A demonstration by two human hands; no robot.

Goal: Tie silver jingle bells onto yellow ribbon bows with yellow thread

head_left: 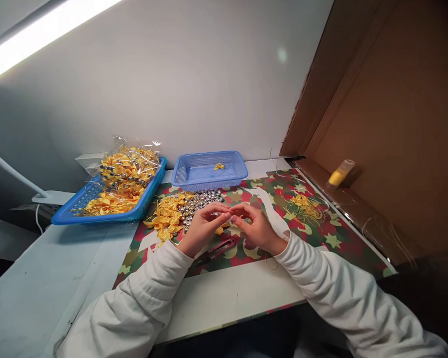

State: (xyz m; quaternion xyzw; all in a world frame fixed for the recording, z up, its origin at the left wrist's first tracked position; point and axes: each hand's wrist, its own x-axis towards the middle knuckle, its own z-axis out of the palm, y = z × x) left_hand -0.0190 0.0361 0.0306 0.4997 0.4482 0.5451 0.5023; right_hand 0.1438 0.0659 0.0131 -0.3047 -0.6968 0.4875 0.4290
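My left hand and my right hand meet fingertip to fingertip above the mat. Thumbs and fingers are pinched on both; whatever lies between them is too small or hidden to name. Just under the fingers a yellow ribbon bow partly shows. Beyond my left hand lie a pile of yellow ribbon bows and a heap of silvery bells or beads. Close below the hands, a dark-handled tool, perhaps a cutter or scissors, rests on the camouflage-patterned mat.
At the back stands a blue basket with one yellow piece inside. Left of it, a blue tray holds heaped yellow bows and a clear plastic bag. Yellow thread scraps lie right; a yellow-filled tube stands on the cardboard edge.
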